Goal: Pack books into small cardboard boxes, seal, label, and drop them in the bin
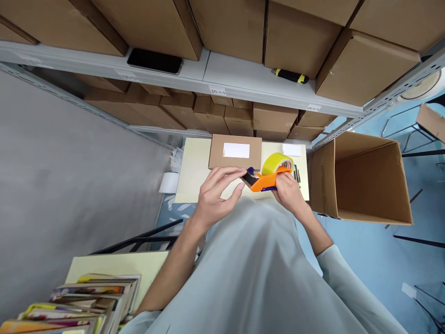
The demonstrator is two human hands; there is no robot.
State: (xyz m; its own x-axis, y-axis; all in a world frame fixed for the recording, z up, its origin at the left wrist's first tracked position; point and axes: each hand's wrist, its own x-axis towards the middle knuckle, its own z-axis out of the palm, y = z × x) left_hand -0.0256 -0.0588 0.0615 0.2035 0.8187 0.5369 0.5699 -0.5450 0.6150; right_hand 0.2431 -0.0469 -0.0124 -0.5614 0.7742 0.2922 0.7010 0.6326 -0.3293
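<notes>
Two hands work the orange tape dispenser (267, 178): right hand (288, 192) grips its handle, left hand (218, 190) fingers pinch the tape end, next pull toward the sealed carton (235, 152).

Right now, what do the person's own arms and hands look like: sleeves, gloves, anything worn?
Both hands are bare: no gloves, rings or watch show on the left hand or the right hand. The forearms are uncovered too. Pale grey-blue sleeves, matching the garment on the torso, are pushed up towards the elbows. No markings show on the fabric.
</notes>
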